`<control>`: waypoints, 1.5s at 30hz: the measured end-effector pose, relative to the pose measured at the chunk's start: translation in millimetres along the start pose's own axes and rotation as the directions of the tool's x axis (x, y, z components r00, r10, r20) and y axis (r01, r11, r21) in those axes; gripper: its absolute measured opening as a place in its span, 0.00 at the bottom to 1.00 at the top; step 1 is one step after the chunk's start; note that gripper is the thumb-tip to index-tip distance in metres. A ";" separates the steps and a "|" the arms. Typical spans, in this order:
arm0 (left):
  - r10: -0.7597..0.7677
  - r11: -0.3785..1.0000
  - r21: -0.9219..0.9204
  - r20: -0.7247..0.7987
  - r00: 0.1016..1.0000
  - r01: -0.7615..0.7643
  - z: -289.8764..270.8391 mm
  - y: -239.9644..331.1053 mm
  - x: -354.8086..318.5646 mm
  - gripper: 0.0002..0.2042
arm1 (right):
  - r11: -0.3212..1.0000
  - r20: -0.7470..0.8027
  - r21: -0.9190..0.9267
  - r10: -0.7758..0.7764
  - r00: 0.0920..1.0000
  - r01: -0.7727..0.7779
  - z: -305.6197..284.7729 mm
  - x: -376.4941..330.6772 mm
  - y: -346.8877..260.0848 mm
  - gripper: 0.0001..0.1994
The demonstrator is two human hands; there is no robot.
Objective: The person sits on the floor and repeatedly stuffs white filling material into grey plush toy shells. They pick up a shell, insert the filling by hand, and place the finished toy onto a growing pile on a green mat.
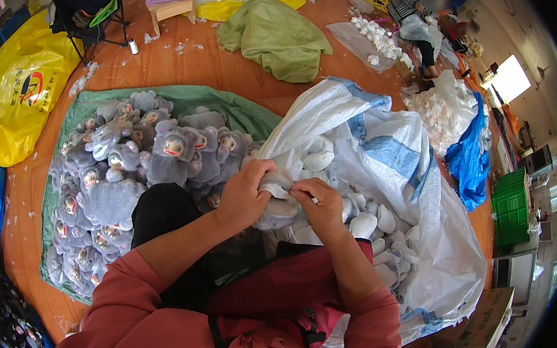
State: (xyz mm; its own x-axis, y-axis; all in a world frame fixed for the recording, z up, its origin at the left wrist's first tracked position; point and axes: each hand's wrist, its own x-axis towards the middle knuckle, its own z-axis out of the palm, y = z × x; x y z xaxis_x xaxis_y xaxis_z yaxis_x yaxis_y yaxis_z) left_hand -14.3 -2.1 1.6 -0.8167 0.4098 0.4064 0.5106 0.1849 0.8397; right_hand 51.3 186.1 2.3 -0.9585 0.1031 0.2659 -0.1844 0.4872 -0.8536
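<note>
In front of my lap, my left hand (247,194) is closed on the upper left of a pale grey-white plush piece (276,189). My right hand (320,203) pinches the same piece at its right edge, thumb and fingertips pressed together. The grip hides part of the piece, so its full shape does not show. Left of my hands lies a heap of grey plush dolls (172,146) with small doll faces, on a green sheet (237,103). To the right an open white-and-blue woven sack (394,145) holds several white and grey stuffed plush parts (364,225).
Yellow sacks (28,85), a folding chair (87,24) and an olive cloth (274,38) lie or stand around the orange floor. A low wooden stool (172,10) is at the back. Another person (419,13) works far right, beyond white stuffing (444,105) and green crates (511,207).
</note>
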 end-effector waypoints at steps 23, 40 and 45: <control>0.014 0.984 0.170 0.209 0.978 -0.050 6.0 -13.6 -3.0 0.19 | 0.942 0.109 -0.331 -0.013 0.994 0.048 16.5 -5.2 8.4 0.07; 0.050 0.941 0.314 0.248 0.968 -0.129 5.0 -17.7 -1.3 0.19 | 0.987 0.043 -0.117 0.117 0.992 -0.111 2.1 -11.3 5.6 0.06; 0.156 0.955 0.209 0.252 0.955 -0.211 5.7 -13.1 -0.7 0.13 | 0.982 0.004 -0.144 0.128 0.992 -0.126 -6.4 -7.1 6.5 0.06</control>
State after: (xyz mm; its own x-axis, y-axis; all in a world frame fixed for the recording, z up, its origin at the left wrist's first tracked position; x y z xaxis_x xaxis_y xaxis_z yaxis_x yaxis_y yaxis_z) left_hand -18.9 0.3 -11.8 -0.6329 0.6452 0.4281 0.7160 0.2772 0.6407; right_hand 58.3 194.0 -2.3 -0.9751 0.1612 0.1524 -0.0286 0.5898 -0.8070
